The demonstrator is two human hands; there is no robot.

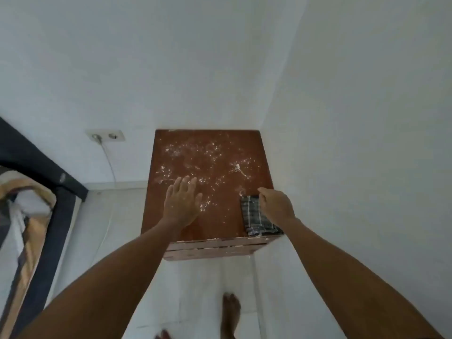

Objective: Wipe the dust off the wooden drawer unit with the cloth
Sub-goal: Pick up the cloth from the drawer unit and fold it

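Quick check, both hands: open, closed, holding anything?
Left hand: open, fingers spread flat over the dusty drawer unit, holding nothing.
Right hand: at the checked cloth; whether it grips it cannot be told.

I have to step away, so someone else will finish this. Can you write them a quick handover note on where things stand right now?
Left hand: open, palm down, fingers spread over the drawer unit top; contact unclear.
Right hand: at the checked cloth, fingers at its far edge; grip unclear.
Cloth: folded, at the front right corner of the top.
Done: nothing visibly wiped.
Left: white dust is spread across most of the top; wipe it all.
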